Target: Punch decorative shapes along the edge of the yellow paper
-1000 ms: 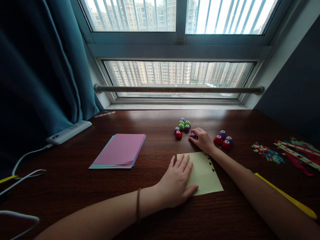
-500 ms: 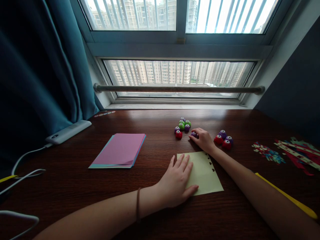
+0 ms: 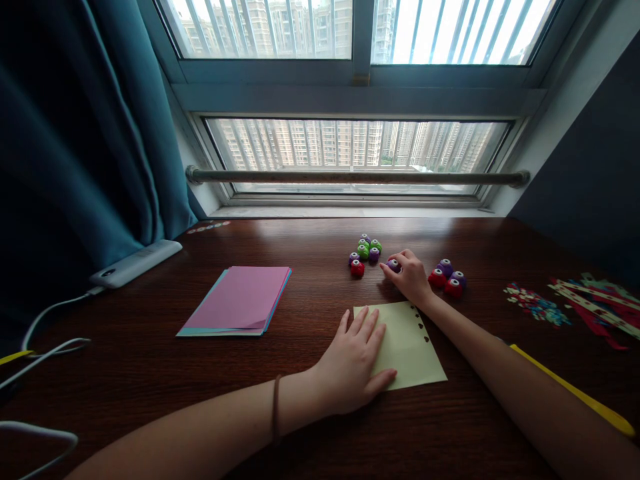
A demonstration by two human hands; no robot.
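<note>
My left hand (image 3: 353, 367) lies flat with fingers spread on a pale yellow sheet of paper (image 3: 415, 350). A row of small dark cut-out shapes (image 3: 421, 325) runs along the sheet's right edge. Beyond the paper, my right hand (image 3: 412, 279) grips a small purple craft punch (image 3: 393, 265) between thumb and fingers, its underside partly hidden. To the left of it stands a cluster of punches in green, purple and red, among them a red punch (image 3: 357, 269). Several more, including another red punch (image 3: 453, 288), sit to the right of my wrist.
A stack of pink and blue paper (image 3: 240, 300) lies on the left. Farther right are paper confetti (image 3: 537, 305), punched paper strips (image 3: 597, 303) and a yellow stick-like object (image 3: 575, 393). A white power strip (image 3: 140, 262) and cables border the curtain (image 3: 100, 133).
My right hand has raised the purple punch slightly and tilted it, so more of its top shows. My left hand stays in place on the paper.
</note>
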